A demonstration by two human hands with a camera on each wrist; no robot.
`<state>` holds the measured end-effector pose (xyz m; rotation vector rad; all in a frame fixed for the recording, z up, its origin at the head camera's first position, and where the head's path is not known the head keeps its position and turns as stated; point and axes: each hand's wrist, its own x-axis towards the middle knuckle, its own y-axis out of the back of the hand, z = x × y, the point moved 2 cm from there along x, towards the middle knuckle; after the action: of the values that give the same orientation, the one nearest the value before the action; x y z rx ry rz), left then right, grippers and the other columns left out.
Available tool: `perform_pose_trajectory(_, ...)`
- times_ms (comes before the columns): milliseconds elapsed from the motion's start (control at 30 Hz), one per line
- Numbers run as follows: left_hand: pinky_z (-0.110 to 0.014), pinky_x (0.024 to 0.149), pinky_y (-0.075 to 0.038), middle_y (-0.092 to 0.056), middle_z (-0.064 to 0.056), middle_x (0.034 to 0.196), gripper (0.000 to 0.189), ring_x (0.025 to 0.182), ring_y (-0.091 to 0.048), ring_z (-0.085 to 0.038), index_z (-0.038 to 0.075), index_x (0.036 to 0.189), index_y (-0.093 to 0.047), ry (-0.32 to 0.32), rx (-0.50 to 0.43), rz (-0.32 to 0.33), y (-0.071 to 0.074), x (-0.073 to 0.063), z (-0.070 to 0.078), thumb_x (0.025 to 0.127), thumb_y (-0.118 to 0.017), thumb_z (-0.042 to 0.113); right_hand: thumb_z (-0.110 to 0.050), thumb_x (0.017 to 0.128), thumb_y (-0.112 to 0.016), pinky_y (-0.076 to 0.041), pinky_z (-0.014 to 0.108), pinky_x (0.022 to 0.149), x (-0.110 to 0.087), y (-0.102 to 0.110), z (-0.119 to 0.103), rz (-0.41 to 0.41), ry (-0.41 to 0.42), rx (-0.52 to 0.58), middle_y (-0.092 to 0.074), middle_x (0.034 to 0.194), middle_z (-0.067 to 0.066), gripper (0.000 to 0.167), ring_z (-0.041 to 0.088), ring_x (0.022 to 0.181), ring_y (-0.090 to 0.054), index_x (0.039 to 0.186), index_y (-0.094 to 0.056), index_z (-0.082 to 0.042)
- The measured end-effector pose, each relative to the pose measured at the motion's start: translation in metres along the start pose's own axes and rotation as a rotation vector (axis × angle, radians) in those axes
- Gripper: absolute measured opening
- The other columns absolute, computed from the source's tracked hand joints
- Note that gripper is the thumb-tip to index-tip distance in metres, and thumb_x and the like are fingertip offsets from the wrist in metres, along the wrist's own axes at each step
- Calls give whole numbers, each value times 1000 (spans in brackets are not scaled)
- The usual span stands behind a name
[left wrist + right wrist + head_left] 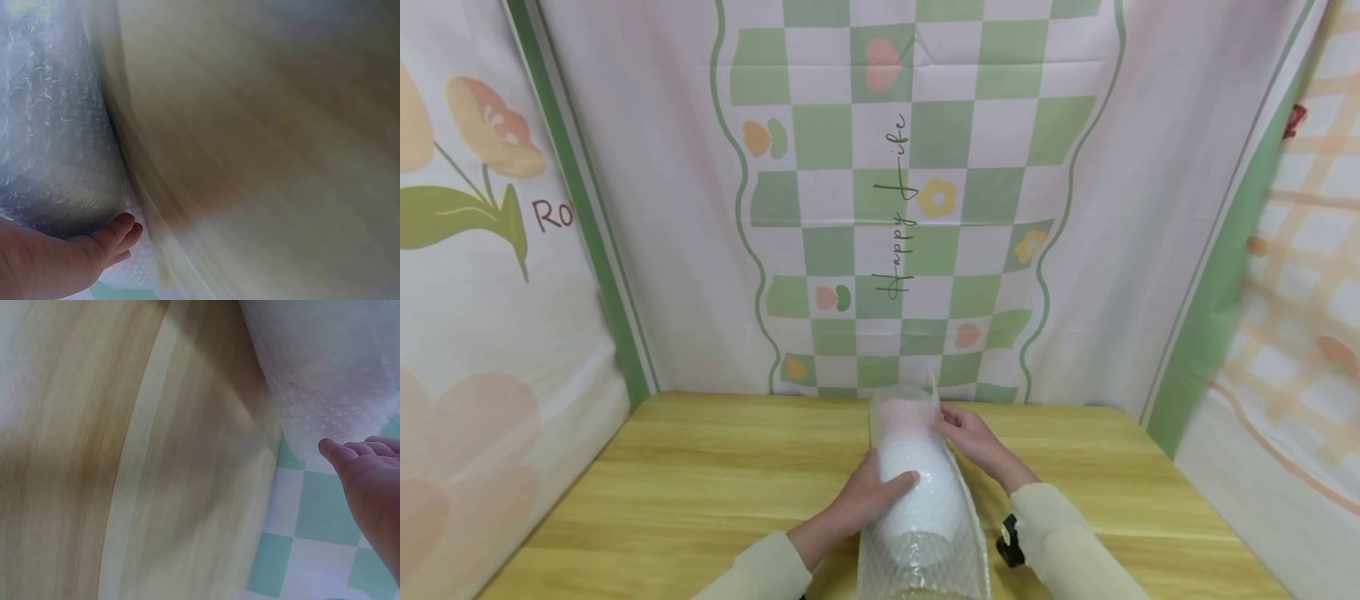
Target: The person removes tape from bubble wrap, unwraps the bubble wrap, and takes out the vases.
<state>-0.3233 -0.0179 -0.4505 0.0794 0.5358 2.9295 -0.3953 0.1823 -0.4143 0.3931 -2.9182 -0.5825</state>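
Note:
A cylinder wrapped in bubble wrap [917,508] lies lengthwise on the wooden table [700,475], its far end pointing at the backdrop. My left hand [876,492] grips its left side, thumb over the top; the left wrist view shows its fingers [115,234] tucked against the bubble wrap [50,125] low down. At the far right end my right hand [962,433] holds the loose edge of the wrap, where a small flap [933,385] sticks up. In the right wrist view its fingertips [340,450] touch the bubble wrap [325,375].
Printed cloth walls close in the table: a green checked panel [917,208] at the back, flowered panels on the left [475,292] and right [1300,317]. A black device [1009,542] sits on my right wrist. Bare wood lies on both sides of the roll.

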Motion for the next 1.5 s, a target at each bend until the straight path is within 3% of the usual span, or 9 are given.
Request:
perform_pose_trajectory(533,-65,102,-33,-23,-34,150,105,133,-29,-51,-9,151,-13,19,-9,-21,-1,-1,1,86,-66,54,-17,97,-60,-34,49,108,3,0,4,-11,14,24,-39,145,28,60,40,134,-37,145,-35,8)
perform_pose_trajectory(933,-64,100,-36,-27,-34,148,104,131,-34,-51,-9,150,-15,11,-3,-13,-2,0,1,85,-66,54,-5,95,-57,-36,52,106,-7,0,-18,-12,-6,21,-39,141,35,56,46,131,-38,141,-34,17)
perform_pose_trajectory(1200,-65,100,-35,-26,-35,149,105,131,-32,-52,-9,150,-14,16,-5,-12,-2,-1,3,85,-66,54,-10,94,-60,-39,49,105,3,1,2,37,-20,-9,-43,141,31,56,43,129,-42,141,-39,12)
perform_pose_trajectory(1500,-64,102,-33,-25,-34,150,105,132,-31,-51,-9,151,-13,22,-8,-14,-3,-1,2,86,-65,56,-7,93,-60,-41,48,103,4,2,3,50,-6,-15,-45,139,31,52,43,128,-44,137,-42,14)
